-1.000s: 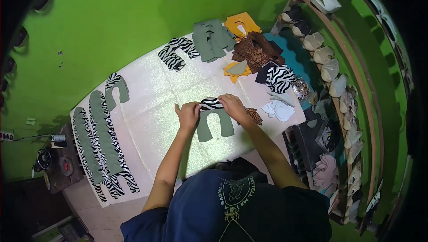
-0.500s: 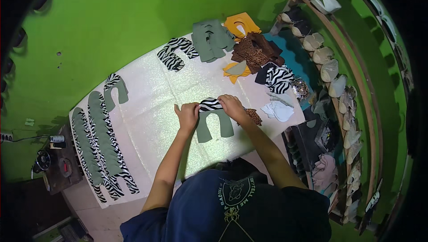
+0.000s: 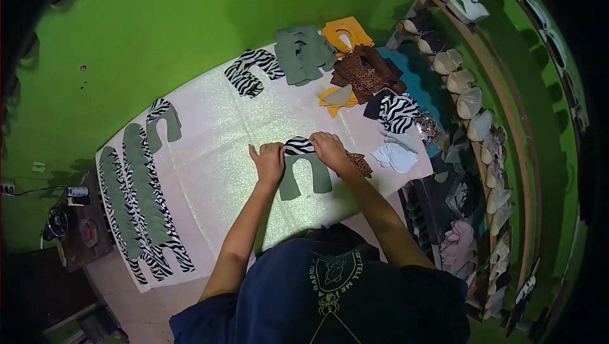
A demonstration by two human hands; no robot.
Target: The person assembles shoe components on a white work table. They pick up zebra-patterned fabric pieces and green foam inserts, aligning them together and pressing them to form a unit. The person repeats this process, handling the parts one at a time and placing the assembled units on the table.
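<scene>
A green U-shaped material piece [image 3: 290,183] lies on the table in front of me, its two legs toward me. Along its curved far end runs a zebra-print piece [image 3: 299,146] of similar curve. My left hand [image 3: 270,161] is closed at the left end of the zebra-print piece, with one finger sticking out to the left. At the right end, my right hand [image 3: 329,152] has its bent fingers closed on the same piece. The fingertips are partly hidden. Just right of my right hand lies a leopard-print scrap [image 3: 360,164], partly behind my forearm.
Overlapping rows of green and zebra-print pieces [image 3: 136,185] cover the table's left end. Zebra pieces [image 3: 244,79], a green stack [image 3: 299,55], orange pieces [image 3: 346,31] and brown leopard-print pieces [image 3: 365,72] sit at the far side. A rack of shoe forms [image 3: 469,100] stands right.
The view has shifted slightly. Both hands keep the same hold on the zebra-print piece, with hardly any movement.
</scene>
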